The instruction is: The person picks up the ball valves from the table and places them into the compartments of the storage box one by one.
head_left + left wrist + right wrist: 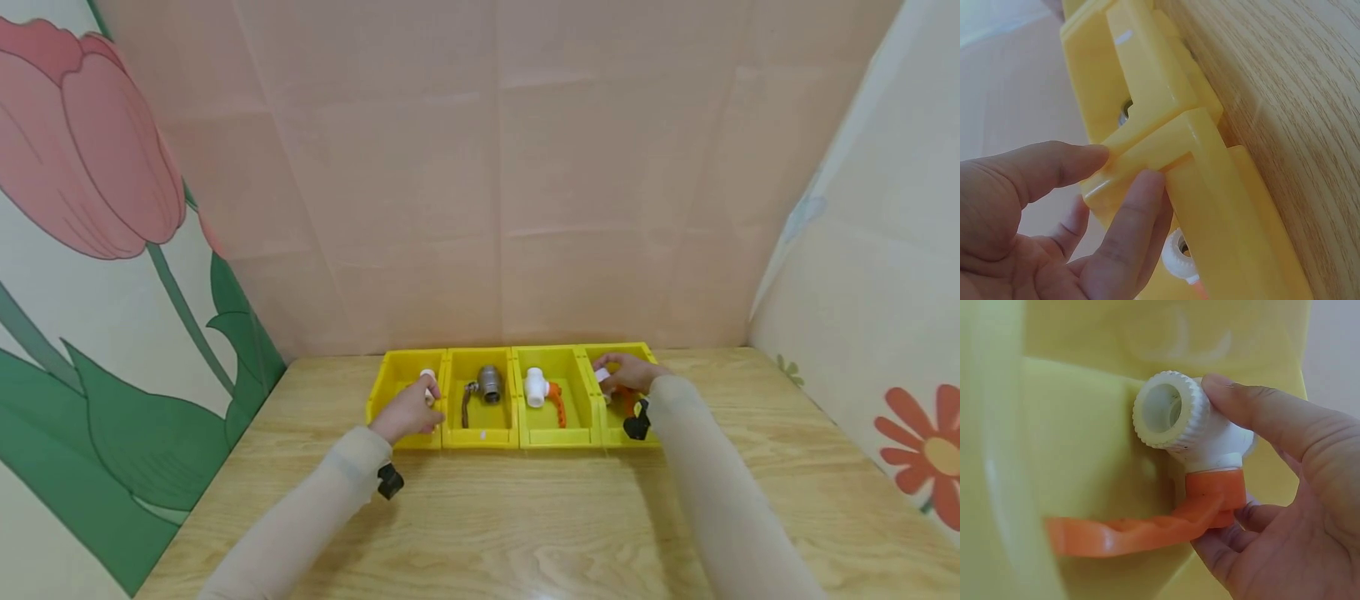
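My right hand reaches into the far right bin and grips a white plastic ball valve with an orange lever. In the right wrist view the thumb lies on the white body and the fingers curl by the orange hub. My left hand is over the far left bin, thumb and fingers apart, with nothing between them. Its fingertips overlap the bin rims in the left wrist view. Another white valve with an orange part lies in that bin, partly hidden by the wall.
Yellow bins stand in a row on the wooden table, against the back wall. A metal valve with a brownish lever lies in the second bin. Another white valve with an orange lever lies in the third bin.
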Demonstrator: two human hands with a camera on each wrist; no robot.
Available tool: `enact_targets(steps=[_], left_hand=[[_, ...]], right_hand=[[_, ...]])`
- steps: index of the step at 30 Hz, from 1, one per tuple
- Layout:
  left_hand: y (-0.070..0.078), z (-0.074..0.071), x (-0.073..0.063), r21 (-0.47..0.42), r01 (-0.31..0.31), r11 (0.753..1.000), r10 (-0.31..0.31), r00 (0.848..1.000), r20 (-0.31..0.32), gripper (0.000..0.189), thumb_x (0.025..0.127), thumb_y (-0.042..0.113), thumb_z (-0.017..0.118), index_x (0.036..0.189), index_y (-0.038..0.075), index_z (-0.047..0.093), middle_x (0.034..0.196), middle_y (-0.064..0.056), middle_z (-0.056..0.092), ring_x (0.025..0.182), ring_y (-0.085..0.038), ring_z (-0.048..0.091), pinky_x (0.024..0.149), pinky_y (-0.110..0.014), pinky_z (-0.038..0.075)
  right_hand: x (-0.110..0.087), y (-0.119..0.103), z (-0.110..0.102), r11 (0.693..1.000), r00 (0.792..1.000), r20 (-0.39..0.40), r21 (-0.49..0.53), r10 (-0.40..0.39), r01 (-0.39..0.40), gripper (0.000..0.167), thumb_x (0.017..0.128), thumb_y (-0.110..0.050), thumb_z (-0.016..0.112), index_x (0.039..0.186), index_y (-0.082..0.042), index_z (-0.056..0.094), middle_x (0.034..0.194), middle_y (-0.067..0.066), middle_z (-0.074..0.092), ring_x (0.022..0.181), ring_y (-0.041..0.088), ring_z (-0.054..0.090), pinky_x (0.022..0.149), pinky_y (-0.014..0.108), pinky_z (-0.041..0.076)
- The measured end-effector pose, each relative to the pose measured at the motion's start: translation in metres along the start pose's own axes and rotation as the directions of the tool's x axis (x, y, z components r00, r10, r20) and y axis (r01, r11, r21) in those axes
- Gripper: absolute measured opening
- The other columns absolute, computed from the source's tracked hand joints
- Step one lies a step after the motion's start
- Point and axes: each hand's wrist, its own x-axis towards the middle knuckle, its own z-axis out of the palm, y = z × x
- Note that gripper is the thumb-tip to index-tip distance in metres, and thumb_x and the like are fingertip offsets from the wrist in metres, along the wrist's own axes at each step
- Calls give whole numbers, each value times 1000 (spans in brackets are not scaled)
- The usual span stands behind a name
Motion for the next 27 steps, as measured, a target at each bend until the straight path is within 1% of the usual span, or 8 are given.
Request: enact_targets(steps=[3,4,6,10,15,22,26,27], left_hand=[[0,0,0,-3,-2,1000,2,1000,-1,31,89,9,68,110,7,45,74,-6,50,64,-20,57,68,-33,54],[0,0,0,-3,-2,1000,2,1000,-2,31,89,9,68,109,7,45,74,-6,50,64,-20,57,68,-34,55],[0,0,0,-4,1,1000,-1,1000,-2,31,89,9,68,108,8,45,74,-5,50,63,-20,57,70,-35,55],[1,0,0,0,6,1000,-6,1000,-4,29,89,9,68,107,9,44,72,-4,48,63,-21,56,68,-34,54],[0,1,0,7,11,1000,-11,1000,-4,29,89,10,68,107,10,44,71,-4,48,63,-21,56,66,-32,53],[0,0,1,-7,17,1000,-17,1000,5,30,90,11,68,107,11,44,73,-5,51,64,-21,57,70,-36,54],[0,-1,2,-11,19,1000,-19,1000,6,31,90,11,68,108,11,44,75,-6,53,67,-21,58,69,-35,53],[-1,-1,2,-11,20,1000,-19,1000,6,31,89,10,68,108,10,44,75,-6,52,66,-21,58,68,-35,53]], right_hand=[[-6,-4,-20,990,996,-72,-131,46,-55,86,91,16,21,154,-39,3,152,-13,36,123,15,56,76,48,56],[-7,-3,-22,992,996,-76,-109,48,-56,84,93,15,21,154,-40,3,153,-12,35,123,17,56,77,50,56],[-9,-2,-20,989,995,-85,-135,47,-58,82,95,12,18,153,-42,-1,153,-13,34,122,17,58,77,49,56],[-11,2,-13,993,996,-84,-120,7,-17,80,96,11,11,153,-42,-1,155,-10,31,124,19,56,77,47,56],[-11,2,-7,986,992,-128,-167,-5,-16,81,95,13,12,153,-42,1,155,-9,32,122,18,58,73,46,57],[-8,-4,-5,988,990,-132,-140,39,-58,82,95,13,14,153,-43,2,151,-10,39,118,22,60,71,49,56],[-8,-5,-3,983,988,-153,-179,25,-52,83,94,14,17,153,-43,2,152,-10,38,118,21,61,71,50,56],[-7,-4,-3,988,990,-140,-146,29,-50,83,94,14,15,153,-44,2,151,-9,39,118,22,60,71,51,56]])
